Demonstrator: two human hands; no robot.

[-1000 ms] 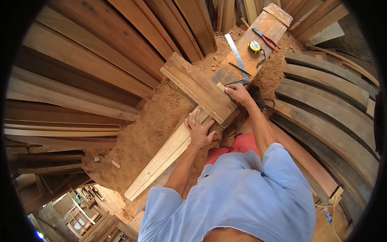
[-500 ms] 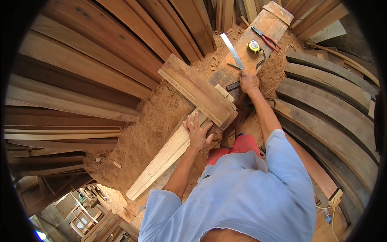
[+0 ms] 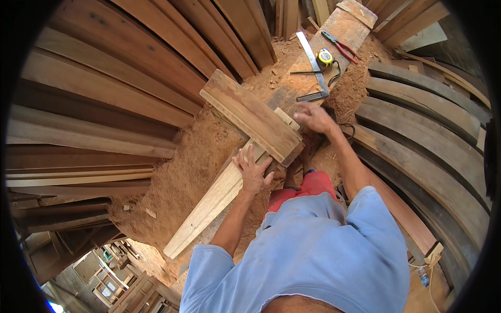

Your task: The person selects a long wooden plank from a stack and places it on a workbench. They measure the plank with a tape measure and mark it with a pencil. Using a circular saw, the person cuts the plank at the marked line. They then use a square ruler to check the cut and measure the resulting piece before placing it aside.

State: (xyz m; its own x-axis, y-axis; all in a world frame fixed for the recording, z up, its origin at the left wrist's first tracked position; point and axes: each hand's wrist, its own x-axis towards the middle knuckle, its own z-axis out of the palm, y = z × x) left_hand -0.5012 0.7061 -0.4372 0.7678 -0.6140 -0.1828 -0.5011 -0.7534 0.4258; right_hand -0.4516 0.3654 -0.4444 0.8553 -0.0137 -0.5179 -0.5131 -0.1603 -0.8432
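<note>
My left hand (image 3: 253, 171) lies with fingers spread on a long pale board (image 3: 206, 206), beside the thick brown wooden plank (image 3: 250, 117) that crosses over it. My right hand (image 3: 314, 118) hovers near a small pale wood piece (image 3: 287, 119) beyond the plank; its fingers are loosely bent and apart, with nothing seen in them. Just past that hand, a try square (image 3: 312, 62) with a steel blade and dark stock rests on the bench (image 3: 342, 31). A dark pencil (image 3: 307, 72) lies across its blade.
Next to the square are a yellow tape measure (image 3: 324, 57) and red-handled pliers (image 3: 342, 47). Long brown planks (image 3: 115, 78) lean at the left; curved-looking boards (image 3: 417, 130) are stacked at the right. Sawdust (image 3: 172, 182) covers the ground.
My right hand has let go of the try square and drawn back toward the wood. The square now lies farther up the bench, beside the tape measure. My left hand stays in place.
</note>
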